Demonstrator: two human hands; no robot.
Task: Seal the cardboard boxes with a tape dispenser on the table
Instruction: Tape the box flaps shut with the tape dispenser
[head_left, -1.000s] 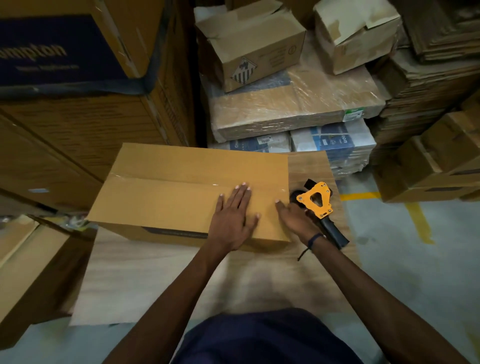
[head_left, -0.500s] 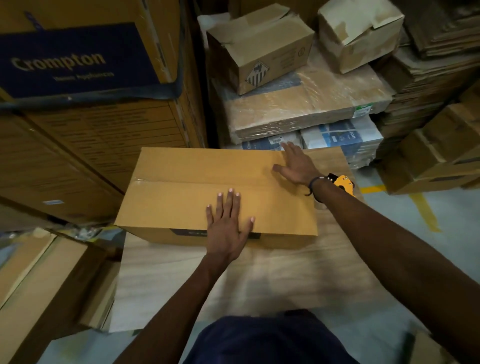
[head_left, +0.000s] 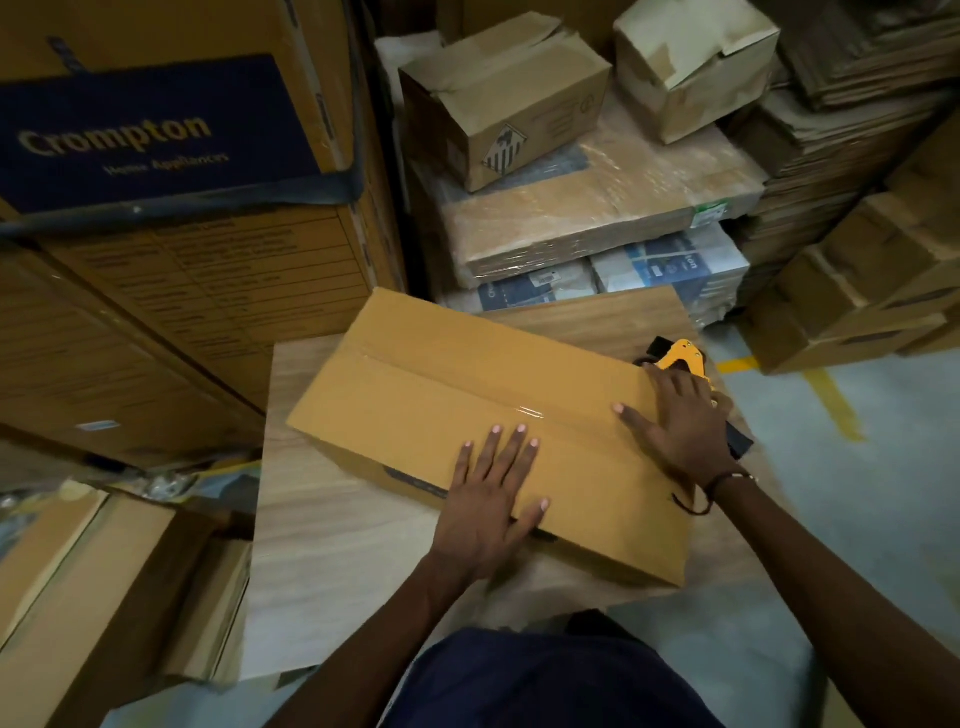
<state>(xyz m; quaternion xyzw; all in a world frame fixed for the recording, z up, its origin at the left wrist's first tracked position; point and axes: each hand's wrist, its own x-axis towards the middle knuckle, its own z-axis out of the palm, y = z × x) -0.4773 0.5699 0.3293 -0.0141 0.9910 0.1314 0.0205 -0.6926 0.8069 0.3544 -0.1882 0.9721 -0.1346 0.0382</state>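
One long, smooth tan cardboard box (head_left: 483, 421) lay on the pale wood-grain table (head_left: 332, 525), its long axis running from 10 o'clock to 4 o'clock, with a single glossy strip of clear tape (head_left: 457, 387) wrinkling slightly along the centre seam. The left hand (head_left: 493, 506) lay flat on the box's top near the 6 o'clock edge, fingers straight and spread, thumb over the front edge. The right hand (head_left: 680, 421) pressed flat on the box's 3 o'clock end, fingers extended and splayed wide, gripping nothing; a dark cord bracelet (head_left: 722, 480) circled its wrist. One tape dispenser with an orange metal frame and black handle (head_left: 685, 358) sat on the table just beyond that end, partly hidden by the right hand. At 12 o'clock, two dented brown cartons (head_left: 504, 93) rested on shrink-wrapped flat packs (head_left: 597, 218).
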